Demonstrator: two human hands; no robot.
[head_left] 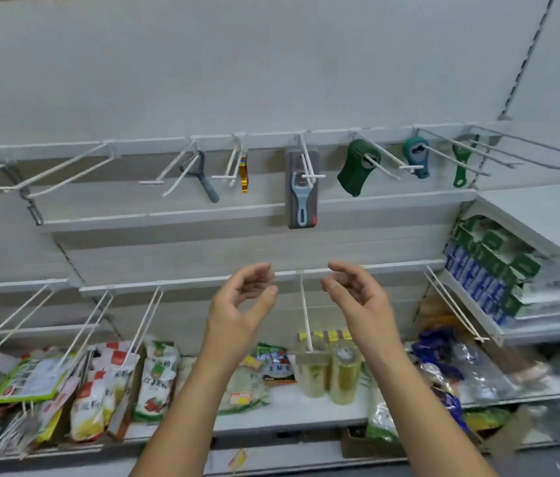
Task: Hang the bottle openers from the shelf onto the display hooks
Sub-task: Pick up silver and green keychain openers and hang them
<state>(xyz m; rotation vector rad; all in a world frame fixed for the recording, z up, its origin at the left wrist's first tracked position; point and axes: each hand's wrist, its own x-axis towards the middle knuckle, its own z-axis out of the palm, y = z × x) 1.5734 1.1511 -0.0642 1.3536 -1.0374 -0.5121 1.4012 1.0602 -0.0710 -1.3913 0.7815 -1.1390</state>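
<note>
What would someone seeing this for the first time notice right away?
Two bare hands, the left hand and right hand, raised open and empty at centre, facing each other. Above them a row of hooks carries hung tools: a carded blue opener in the middle and a dark green opener to its right. Below, food packets crowd the bottom shelf.

Six bottle openers hang along the upper hook rail (271,137). From its left: a grey Y-shaped opener (207,180), a gold opener (244,179), a carded blue-grey opener (302,191), a dark green opener (357,168), a teal opener (418,156) and a slim green opener (461,163).
</note>
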